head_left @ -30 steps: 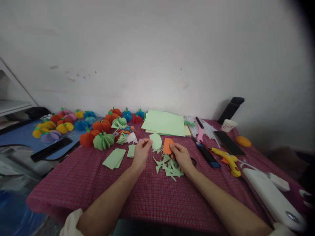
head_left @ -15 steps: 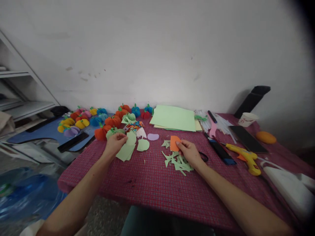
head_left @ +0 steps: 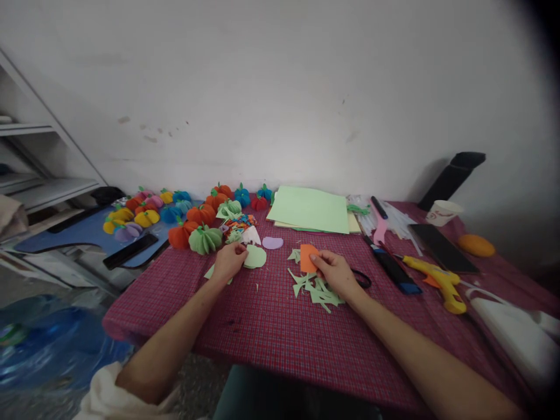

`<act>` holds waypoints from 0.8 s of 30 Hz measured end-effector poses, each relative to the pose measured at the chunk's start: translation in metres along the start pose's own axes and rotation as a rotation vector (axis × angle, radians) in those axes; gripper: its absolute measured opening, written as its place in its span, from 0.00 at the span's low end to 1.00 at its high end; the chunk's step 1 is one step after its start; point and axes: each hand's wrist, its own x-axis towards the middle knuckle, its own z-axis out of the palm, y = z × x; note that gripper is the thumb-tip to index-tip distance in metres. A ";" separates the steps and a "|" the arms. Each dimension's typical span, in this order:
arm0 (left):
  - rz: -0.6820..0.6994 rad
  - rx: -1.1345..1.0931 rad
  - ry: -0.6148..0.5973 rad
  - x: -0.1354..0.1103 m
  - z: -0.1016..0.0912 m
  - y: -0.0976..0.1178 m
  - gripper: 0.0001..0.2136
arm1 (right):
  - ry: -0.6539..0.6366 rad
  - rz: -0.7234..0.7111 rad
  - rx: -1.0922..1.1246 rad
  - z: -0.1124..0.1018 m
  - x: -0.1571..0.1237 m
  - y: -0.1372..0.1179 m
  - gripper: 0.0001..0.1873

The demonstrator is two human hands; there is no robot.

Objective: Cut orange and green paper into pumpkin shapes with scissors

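My right hand (head_left: 336, 272) pinches a small orange paper piece (head_left: 307, 258) between thumb and fingers, just over the table. Beneath and beside it lie curled light green paper scraps (head_left: 321, 291). My left hand (head_left: 231, 262) has its fingers closed at the left edge of a rounded light green paper piece (head_left: 256, 256). Part of a green paper rectangle (head_left: 210, 272) shows under that hand; the rest is covered. A purple paper cutout (head_left: 273, 242) and a pale pink one (head_left: 251, 235) lie just behind. Black scissor handles (head_left: 362, 279) are partly hidden by my right wrist.
Paper pumpkins in several colours (head_left: 201, 214) stand at the left and back. Large green sheets (head_left: 310, 209) lie by the wall. To the right are a box cutter (head_left: 396, 268), a yellow glue gun (head_left: 437, 280), a black phone-like slab (head_left: 443, 248) and a paper cup (head_left: 443, 212).
My left hand has moved right, from the green rectangles to the rounded green piece. My right hand still holds the orange piece, now turned slightly.
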 end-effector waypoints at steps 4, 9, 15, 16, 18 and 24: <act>0.010 0.211 -0.045 -0.002 0.002 0.006 0.06 | -0.012 0.002 -0.008 0.001 0.000 0.000 0.18; 0.038 0.341 -0.058 -0.007 -0.008 0.016 0.11 | -0.020 0.002 -0.036 0.000 0.000 -0.001 0.18; 0.034 0.496 0.051 -0.008 -0.057 0.003 0.15 | -0.034 0.003 -0.062 -0.001 -0.002 -0.003 0.17; 0.033 0.547 0.033 -0.010 -0.065 0.000 0.16 | -0.044 0.003 -0.065 0.000 -0.003 -0.003 0.17; 0.034 0.656 -0.035 -0.015 -0.075 -0.006 0.18 | -0.074 0.001 -0.082 0.001 -0.004 -0.004 0.16; 0.042 0.845 -0.170 -0.038 -0.070 -0.016 0.24 | -0.131 -0.027 -0.179 0.003 -0.008 -0.002 0.15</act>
